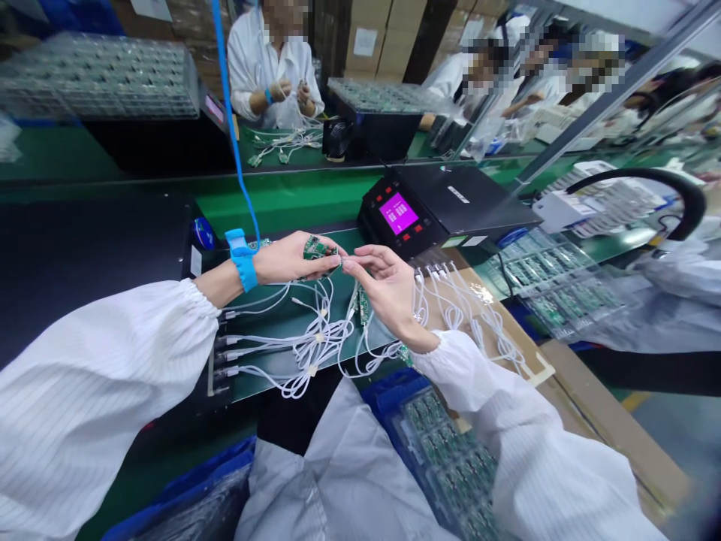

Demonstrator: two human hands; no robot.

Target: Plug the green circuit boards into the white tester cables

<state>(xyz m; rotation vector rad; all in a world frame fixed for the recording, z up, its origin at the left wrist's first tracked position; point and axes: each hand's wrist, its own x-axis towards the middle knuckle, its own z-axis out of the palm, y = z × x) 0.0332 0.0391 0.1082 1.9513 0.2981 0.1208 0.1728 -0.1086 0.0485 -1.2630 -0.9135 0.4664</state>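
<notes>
One circuit board (pixel 315 247) partly behind fingers (pixel 323 264)

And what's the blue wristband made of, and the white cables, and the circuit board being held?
Blue wristband: perhaps stretchy fabric, matte, since it fits snugly. White cables: probably smooth, flexible plastic outside, as they loop softly. Circuit board: likely stiff laminate, coated, going by the flat green face.

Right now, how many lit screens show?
2: a purple screen on the black box near the centre, and a pinkish screen at upper left; others may be hidden.
</notes>
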